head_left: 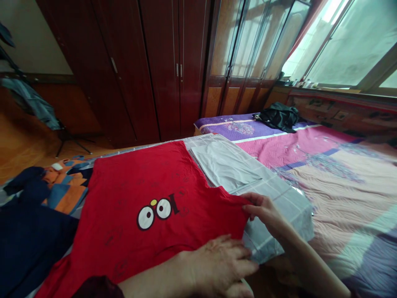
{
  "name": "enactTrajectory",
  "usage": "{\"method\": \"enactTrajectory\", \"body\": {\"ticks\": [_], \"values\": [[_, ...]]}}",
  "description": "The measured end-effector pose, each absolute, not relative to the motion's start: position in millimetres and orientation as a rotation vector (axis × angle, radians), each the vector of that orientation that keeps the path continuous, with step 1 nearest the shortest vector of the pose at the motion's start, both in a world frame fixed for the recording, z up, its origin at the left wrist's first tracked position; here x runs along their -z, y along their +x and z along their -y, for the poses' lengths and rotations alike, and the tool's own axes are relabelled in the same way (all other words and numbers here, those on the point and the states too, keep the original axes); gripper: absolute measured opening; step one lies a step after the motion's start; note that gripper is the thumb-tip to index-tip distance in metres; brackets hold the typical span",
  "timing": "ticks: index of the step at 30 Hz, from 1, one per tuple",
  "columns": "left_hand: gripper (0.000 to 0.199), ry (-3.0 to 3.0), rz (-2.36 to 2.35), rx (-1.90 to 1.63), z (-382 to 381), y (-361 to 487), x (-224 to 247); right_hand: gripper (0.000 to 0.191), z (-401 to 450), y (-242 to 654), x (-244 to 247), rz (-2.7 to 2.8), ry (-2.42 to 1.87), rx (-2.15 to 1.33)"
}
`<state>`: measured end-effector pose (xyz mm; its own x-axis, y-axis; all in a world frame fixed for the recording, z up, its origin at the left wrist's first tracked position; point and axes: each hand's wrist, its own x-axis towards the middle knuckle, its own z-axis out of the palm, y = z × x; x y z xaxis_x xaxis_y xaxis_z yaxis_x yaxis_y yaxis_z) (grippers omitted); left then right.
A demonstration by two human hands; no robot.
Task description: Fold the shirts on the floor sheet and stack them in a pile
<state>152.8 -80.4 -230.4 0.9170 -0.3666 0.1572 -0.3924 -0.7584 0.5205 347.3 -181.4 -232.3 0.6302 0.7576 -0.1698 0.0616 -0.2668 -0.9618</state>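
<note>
A red T-shirt [120, 186] lies spread out, with a cartoon-eye print near its middle. My left hand [221, 265] is over the shirt's near edge, palm down, its fingers stretched out and a little apart. At the right, my right hand [259, 207] pinches the end of the shirt's sleeve between thumb and fingers. Just beyond the shirt is a folded pale grey cloth [225, 161]. Underneath, a grey checked cover [276, 207] shows along the right side.
Dark blue clothing [31, 236] and an orange-and-blue garment [70, 190] lie on the left. A bed with a patterned cover [335, 194] is at the right, with a black item [279, 116] on it. Tall wooden wardrobes [161, 62] stand behind.
</note>
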Motion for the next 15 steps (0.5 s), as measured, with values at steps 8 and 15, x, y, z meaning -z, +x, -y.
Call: {"method": "enactTrajectory", "body": {"ticks": [8,15], "values": [[0.047,1.357,-0.487,-0.259,28.9,143.9,239.3,0.026,158.7,293.2,220.4,1.087,-1.876,-0.306],[0.064,1.204,-0.553,-0.376,15.3,145.6,260.8,0.036,147.1,213.2,242.2,1.901,-1.798,-0.032]]}}
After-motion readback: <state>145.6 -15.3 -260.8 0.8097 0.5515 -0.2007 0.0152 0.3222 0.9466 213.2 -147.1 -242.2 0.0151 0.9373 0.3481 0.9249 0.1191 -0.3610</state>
